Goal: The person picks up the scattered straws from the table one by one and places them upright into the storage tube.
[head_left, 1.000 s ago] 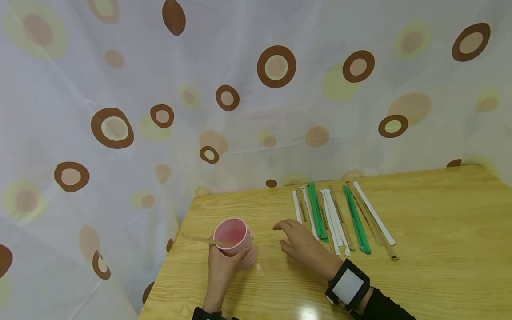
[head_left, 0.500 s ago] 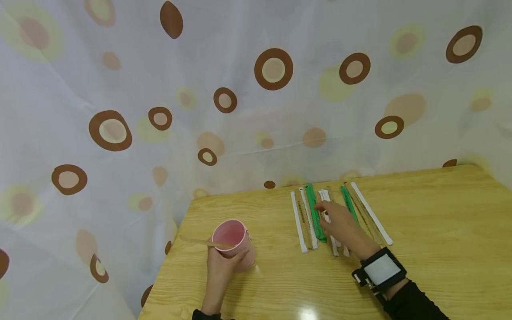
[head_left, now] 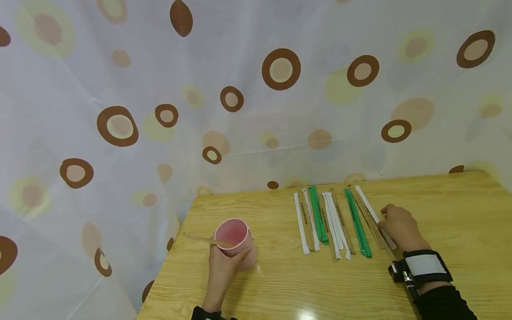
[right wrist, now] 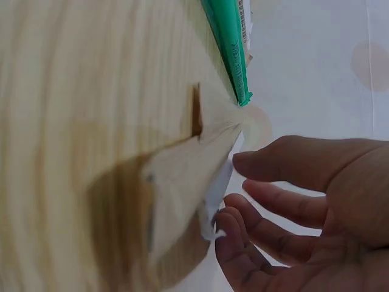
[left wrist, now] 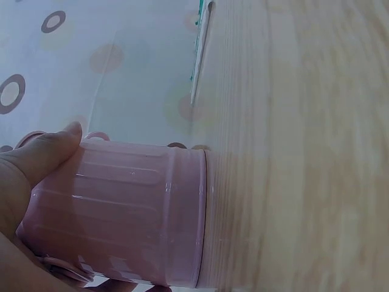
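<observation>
My left hand (head_left: 226,266) grips a small pink bucket (head_left: 249,258) standing upright on the table; the left wrist view shows the thumb (left wrist: 58,146) along its side, the other fingers partly hidden beneath. A light-brown strip (head_left: 200,239) lies across the bucket's mouth and juts out left. My right hand (head_left: 402,229) is at the rightmost white wrapped straw (head_left: 366,202). In the right wrist view, the thumb and loosely bent fingers are at that white straw (right wrist: 220,188), a gap showing between them. A brown wrapped straw (right wrist: 182,176) lies in front of it.
Several more wrapped straws lie in a row on the wooden table (head_left: 280,289): white (head_left: 302,226), brown, and green (head_left: 358,222). A patterned curtain (head_left: 248,133) hangs behind the table's back edge.
My right hand has moved rightward across the row of straws, from beside the bucket to the rightmost white straw. The left hand keeps holding the bucket in the same place.
</observation>
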Action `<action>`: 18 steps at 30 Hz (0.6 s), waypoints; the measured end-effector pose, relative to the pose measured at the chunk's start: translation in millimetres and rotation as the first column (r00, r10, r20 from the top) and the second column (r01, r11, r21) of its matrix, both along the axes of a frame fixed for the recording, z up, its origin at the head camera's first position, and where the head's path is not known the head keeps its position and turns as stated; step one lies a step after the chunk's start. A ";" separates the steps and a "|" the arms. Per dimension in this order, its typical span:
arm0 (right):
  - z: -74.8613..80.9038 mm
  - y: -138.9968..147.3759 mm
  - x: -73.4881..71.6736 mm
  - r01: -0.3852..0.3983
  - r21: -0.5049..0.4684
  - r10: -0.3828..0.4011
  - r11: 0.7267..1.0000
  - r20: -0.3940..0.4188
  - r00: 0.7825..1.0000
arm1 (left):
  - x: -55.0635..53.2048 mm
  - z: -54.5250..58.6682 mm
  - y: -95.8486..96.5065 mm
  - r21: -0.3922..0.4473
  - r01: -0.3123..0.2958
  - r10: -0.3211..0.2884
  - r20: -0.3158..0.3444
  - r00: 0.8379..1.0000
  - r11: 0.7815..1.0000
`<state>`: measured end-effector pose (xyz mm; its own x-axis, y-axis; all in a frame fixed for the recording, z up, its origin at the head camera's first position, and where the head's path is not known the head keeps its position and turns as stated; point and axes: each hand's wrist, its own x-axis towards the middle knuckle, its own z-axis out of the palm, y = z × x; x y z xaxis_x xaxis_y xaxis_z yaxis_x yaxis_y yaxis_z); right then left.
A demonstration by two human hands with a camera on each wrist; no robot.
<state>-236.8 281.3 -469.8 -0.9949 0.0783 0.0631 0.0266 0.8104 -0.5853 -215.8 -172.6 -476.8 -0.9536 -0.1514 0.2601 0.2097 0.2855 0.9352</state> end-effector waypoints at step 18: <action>-0.3 1.2 1.4 0.054 -0.027 -0.054 0.998 0.015 0.998 | 1.3 0.1 1.9 0.011 -0.008 0.008 -0.016 1.000 1.000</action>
<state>-235.4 282.5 -470.1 -0.9900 0.1337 0.0457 0.0789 0.7914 -0.6062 -214.5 -170.8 -476.7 -0.9481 -0.1619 0.2737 0.2225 0.2773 0.9347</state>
